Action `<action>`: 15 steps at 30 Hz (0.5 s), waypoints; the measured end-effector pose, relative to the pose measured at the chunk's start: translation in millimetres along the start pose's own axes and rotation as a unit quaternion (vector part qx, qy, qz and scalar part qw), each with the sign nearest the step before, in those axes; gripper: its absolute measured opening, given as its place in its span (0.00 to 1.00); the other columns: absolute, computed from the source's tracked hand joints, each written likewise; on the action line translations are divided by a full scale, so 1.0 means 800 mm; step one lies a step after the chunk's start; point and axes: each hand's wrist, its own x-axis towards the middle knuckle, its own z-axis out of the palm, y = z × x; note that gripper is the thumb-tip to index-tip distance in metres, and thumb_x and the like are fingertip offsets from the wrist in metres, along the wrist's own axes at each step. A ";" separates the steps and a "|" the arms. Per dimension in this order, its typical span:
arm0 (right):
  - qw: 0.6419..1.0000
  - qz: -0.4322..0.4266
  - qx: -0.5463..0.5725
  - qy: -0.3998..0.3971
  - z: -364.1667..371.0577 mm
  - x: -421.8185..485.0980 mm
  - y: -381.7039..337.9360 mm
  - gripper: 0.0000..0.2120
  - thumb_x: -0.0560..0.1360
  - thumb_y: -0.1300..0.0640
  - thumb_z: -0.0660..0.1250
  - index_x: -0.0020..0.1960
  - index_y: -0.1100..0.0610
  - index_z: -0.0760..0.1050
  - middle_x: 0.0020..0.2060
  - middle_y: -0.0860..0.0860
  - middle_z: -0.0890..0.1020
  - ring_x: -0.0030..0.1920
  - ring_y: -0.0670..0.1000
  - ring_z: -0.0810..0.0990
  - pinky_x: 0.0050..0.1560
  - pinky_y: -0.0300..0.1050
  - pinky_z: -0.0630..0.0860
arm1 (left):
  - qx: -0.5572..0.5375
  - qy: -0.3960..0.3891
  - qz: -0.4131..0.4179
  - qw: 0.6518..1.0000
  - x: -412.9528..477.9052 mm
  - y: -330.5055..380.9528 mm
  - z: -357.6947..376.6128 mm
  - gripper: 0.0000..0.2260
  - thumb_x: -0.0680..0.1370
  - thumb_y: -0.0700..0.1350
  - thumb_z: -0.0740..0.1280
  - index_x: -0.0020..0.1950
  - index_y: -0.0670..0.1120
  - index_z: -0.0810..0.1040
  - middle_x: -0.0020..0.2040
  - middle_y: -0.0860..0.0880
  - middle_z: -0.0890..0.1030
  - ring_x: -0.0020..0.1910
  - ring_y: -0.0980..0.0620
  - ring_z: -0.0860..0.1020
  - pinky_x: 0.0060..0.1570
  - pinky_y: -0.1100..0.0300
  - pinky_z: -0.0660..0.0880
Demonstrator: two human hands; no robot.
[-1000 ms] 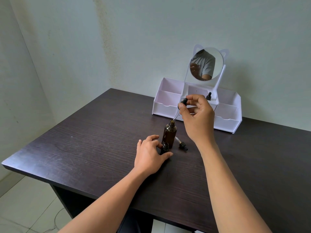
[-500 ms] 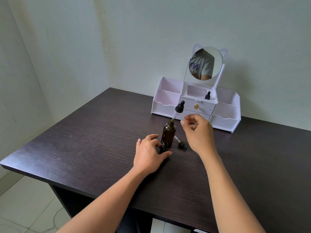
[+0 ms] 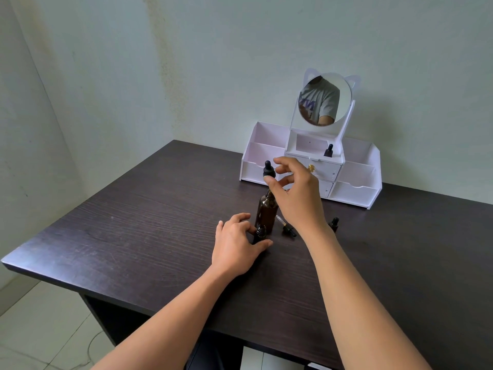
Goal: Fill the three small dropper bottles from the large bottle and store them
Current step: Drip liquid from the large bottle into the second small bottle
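The large amber bottle (image 3: 265, 212) stands mid-table with its black-bulbed dropper (image 3: 268, 170) resting in the neck. My right hand (image 3: 297, 194) is beside that dropper: the thumb tip touches the cap's lower edge, and the fingers are spread and off it. My left hand (image 3: 234, 244) grips a small open dropper bottle (image 3: 260, 233) on the table in front of the large bottle. A small loose dropper (image 3: 286, 227) lies to the right. A second small capped bottle (image 3: 334, 223) stands beyond my right wrist. A third small bottle (image 3: 329, 150) sits in the white organizer (image 3: 356, 194).
The organizer with drawers and open compartments stands at the back of the dark wooden table (image 3: 138, 222), against the wall. Its cat-eared round mirror (image 3: 324, 100) reflects a person's shirt. The table's left corner and front edge are close by, with tiled floor below.
My right hand let go of the large dropper, dipped toward the table, then rose again to the dropper's cap. My left hand has kept hold of the small bottle.
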 end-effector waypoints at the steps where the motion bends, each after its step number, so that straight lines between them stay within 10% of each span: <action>1: 1.000 0.003 -0.007 -0.001 0.003 0.003 0.001 0.14 0.77 0.55 0.72 0.61 0.54 0.78 0.52 0.48 0.82 0.42 0.42 0.80 0.42 0.32 0.77 | 0.000 0.001 0.001 1.000 0.000 -0.001 0.000 0.16 0.70 0.62 0.74 0.50 0.53 0.82 0.73 0.56 0.69 0.71 0.55 0.67 0.76 0.47 0.50; 15: 0.994 0.109 -0.012 -0.025 0.005 -0.006 0.008 0.18 0.75 0.57 0.71 0.64 0.54 0.75 0.43 0.44 0.81 0.40 0.41 0.79 0.40 0.34 0.74 | 0.004 0.003 0.002 1.000 0.002 -0.004 0.005 0.17 0.70 0.63 0.73 0.50 0.53 0.82 0.72 0.56 0.70 0.71 0.55 0.67 0.77 0.46 0.50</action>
